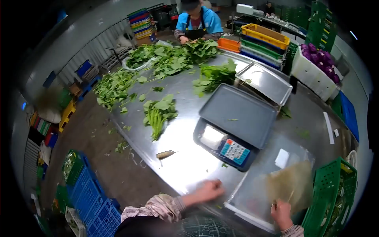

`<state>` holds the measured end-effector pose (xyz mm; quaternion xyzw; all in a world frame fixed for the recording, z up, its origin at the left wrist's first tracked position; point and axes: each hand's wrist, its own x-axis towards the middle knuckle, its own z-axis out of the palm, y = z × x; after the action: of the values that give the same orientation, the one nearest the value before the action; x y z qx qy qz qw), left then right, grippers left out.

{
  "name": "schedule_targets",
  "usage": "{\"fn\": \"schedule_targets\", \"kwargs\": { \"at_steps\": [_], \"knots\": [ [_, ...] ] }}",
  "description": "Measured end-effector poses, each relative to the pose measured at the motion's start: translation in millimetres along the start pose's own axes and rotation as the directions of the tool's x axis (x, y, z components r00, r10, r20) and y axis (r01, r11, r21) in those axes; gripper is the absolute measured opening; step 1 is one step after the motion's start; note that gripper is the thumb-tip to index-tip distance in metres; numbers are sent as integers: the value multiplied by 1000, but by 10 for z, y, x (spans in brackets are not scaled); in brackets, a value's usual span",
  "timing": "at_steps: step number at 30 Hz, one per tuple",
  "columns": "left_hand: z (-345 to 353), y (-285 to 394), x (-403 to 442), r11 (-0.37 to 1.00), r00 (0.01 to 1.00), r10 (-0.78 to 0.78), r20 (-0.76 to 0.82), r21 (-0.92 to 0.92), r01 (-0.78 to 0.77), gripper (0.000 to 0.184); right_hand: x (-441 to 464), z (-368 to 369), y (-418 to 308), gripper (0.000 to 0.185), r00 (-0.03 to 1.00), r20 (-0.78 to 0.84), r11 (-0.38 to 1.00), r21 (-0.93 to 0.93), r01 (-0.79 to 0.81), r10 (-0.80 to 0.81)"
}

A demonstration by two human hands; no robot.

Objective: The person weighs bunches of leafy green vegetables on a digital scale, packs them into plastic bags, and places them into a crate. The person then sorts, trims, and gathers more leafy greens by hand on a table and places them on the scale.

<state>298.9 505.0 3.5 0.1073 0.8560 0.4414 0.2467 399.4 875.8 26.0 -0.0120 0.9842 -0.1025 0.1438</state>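
Lying in loose heaps at the far left of the worktop, leafy greens sit back from the near edge, probably so that the hands have room. Nearer, a bunch of greens has its stems toward the near side, perhaps for easy grasping. A wooden-handled tool rests just beyond, seemingly within reach of the left hand. That hand's grip is curled near the worktop's near edge; I cannot tell whether it holds anything. The scale has its keypad facing the near side, presumably for easy reading. At near right, the right hand's grip pinches a blurred tan sheet by its near edge, perhaps to keep it from slipping, over clear plastic.

Among the containers, a blue crate at near left shows no contents I can make out. A clear bag at the far side surrounds greens. Toward the far right, a yellow crate tops a stack, and a white box is heaped with purple vegetables. At near right, a green crate holds greenery.
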Motion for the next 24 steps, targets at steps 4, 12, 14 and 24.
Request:
{"fn": "schedule_targets", "kwargs": {
  "at_steps": [4,12,14,24],
  "knots": [
    [-1241,-1105,47,979,721,-131,-680,25,202,53,371,-691,-973,27,958,-245,969,156,192,-150],
    [-2836,-1815,612,746,572,-432,-697,81,661,60,1830,-76,-3337,34,944,-26,650,719,246,-329],
    [-2877,-1976,739,869,685,-281,-673,125,479,44,2279,206,-3947,37,950,61,644,748,160,-307],
    [-3411,-2088,300,992,957,97,-274,-52,-116,42,3465,814,-5661,39,867,315,-109,918,-382,-386]
  ]
}}
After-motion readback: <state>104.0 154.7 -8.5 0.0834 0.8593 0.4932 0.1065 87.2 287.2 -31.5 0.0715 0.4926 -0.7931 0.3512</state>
